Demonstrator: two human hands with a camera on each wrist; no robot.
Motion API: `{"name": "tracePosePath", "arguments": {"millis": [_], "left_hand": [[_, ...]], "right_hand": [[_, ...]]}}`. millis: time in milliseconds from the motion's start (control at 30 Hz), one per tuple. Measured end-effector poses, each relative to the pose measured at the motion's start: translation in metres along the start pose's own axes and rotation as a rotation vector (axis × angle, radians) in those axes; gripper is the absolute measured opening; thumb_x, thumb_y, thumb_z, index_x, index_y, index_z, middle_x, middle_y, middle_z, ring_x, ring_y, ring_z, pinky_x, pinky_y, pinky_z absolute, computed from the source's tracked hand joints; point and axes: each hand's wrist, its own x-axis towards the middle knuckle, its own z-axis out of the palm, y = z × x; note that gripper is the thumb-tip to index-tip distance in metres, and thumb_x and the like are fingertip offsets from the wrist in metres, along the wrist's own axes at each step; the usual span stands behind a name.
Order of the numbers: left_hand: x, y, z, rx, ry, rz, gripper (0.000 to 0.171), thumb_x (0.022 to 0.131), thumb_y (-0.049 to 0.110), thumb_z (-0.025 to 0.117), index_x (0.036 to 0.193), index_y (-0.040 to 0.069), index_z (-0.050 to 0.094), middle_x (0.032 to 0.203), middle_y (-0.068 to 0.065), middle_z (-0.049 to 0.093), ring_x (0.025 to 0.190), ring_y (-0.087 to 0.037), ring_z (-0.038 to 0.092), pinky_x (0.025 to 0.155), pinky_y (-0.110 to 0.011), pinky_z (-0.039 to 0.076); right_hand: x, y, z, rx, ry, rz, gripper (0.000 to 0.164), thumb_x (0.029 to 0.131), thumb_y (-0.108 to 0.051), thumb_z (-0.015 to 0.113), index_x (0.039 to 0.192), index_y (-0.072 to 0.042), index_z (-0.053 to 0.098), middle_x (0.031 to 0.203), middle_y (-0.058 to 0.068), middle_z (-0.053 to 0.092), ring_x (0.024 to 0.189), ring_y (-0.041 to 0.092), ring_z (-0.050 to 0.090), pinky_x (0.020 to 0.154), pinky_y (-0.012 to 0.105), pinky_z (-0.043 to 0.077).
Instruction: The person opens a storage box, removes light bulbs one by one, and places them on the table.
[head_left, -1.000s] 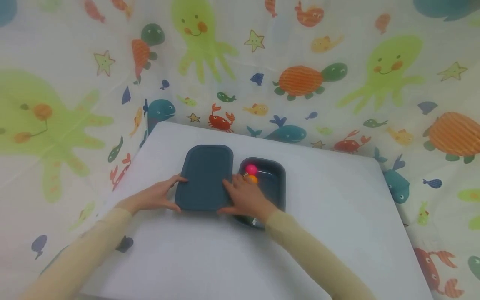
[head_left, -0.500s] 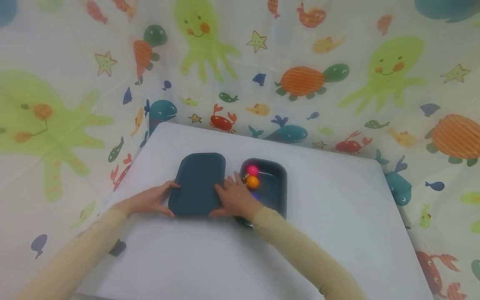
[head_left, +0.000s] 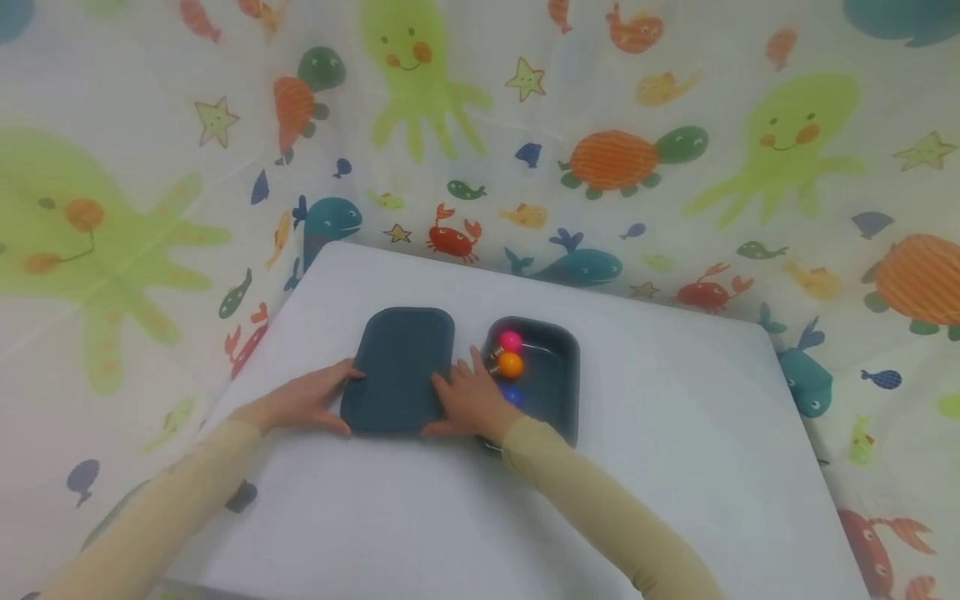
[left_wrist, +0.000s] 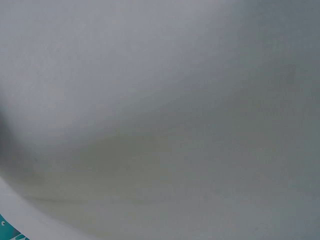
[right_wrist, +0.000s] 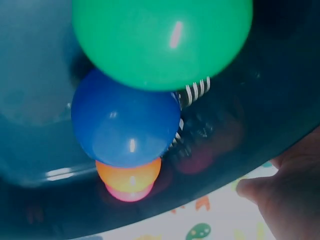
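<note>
A dark teal rectangular lid (head_left: 405, 367) lies flat on the white table. My left hand (head_left: 311, 400) touches its left edge with thumb and fingers spread. My right hand (head_left: 472, 400) touches the lid's right edge with fingers spread, beside the matching deep box (head_left: 576, 375). Along the box's left side lie a pink bulb (head_left: 510, 341), an orange bulb (head_left: 511, 365) and a blue bulb (head_left: 512, 396) with metal screw bases. A green bulb (right_wrist: 162, 40) shows in the right wrist view, with the hand (right_wrist: 295, 195) outside the box wall. Only blurred pale surface fills the left wrist view.
The white table (head_left: 675, 467) extends to the right and in front of the box. A curtain (head_left: 487, 125) printed with sea animals hangs behind the table and along its sides.
The lid has moved left and toward me, away from the box, with both hands at its edges. More of the bulbs shows now. Over the last half second the lid has stayed put.
</note>
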Motion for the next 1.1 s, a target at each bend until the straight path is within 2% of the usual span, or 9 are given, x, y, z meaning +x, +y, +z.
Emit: {"name": "tracePosePath", "arguments": {"millis": [233, 400, 567, 867, 1100], "left_hand": [[-0.004, 0.001, 0.009, 0.066, 0.067, 0.031, 0.098, 0.058, 0.063, 0.074, 0.135, 0.011, 0.043, 0.146, -0.019, 0.034, 0.133, -0.034, 0.034, 0.106, -0.049, 0.032], [-0.006, 0.002, 0.014, 0.052, 0.083, 0.03, 0.096, 0.06, 0.058, 0.076, 0.136, 0.011, 0.041, 0.148, -0.02, 0.028, 0.135, -0.036, 0.03, 0.106, -0.051, 0.03], [-0.008, 0.003, 0.015, 0.034, 0.074, 0.002, 0.095, 0.061, 0.059, 0.074, 0.137, 0.014, 0.04, 0.15, -0.018, 0.025, 0.137, -0.035, 0.026, 0.107, -0.051, 0.028], [-0.009, 0.008, 0.017, 0.033, 0.063, 0.01, 0.094, 0.061, 0.057, 0.075, 0.137, 0.015, 0.04, 0.152, -0.015, 0.021, 0.139, -0.034, 0.021, 0.108, -0.051, 0.026], [-0.012, 0.011, 0.02, 0.012, 0.076, -0.012, 0.099, 0.063, 0.058, 0.073, 0.143, 0.016, 0.033, 0.153, -0.017, 0.017, 0.139, -0.036, 0.018, 0.108, -0.054, 0.025]], "right_hand": [[0.0, -0.006, -0.001, 0.0, -0.027, 0.029, 0.087, 0.071, -0.073, 0.056, 0.133, -0.013, 0.046, 0.122, 0.015, 0.058, 0.118, 0.032, 0.049, 0.11, 0.061, 0.013], [0.004, -0.007, 0.001, 0.002, -0.09, 0.052, 0.087, 0.072, -0.07, 0.058, 0.135, -0.012, 0.044, 0.123, 0.015, 0.057, 0.118, 0.031, 0.048, 0.11, 0.062, 0.009], [0.006, -0.008, 0.001, 0.008, -0.133, 0.062, 0.088, 0.071, -0.068, 0.061, 0.136, -0.012, 0.042, 0.125, 0.015, 0.056, 0.119, 0.03, 0.047, 0.11, 0.062, 0.005], [0.002, -0.011, 0.004, -0.008, -0.183, 0.066, 0.085, 0.073, -0.065, 0.062, 0.137, -0.013, 0.042, 0.124, 0.013, 0.058, 0.116, 0.029, 0.051, 0.11, 0.062, 0.003], [0.0, -0.01, 0.003, -0.01, -0.185, 0.055, 0.08, 0.075, -0.062, 0.061, 0.136, -0.014, 0.043, 0.122, 0.01, 0.06, 0.112, 0.027, 0.053, 0.111, 0.061, 0.004]]}}
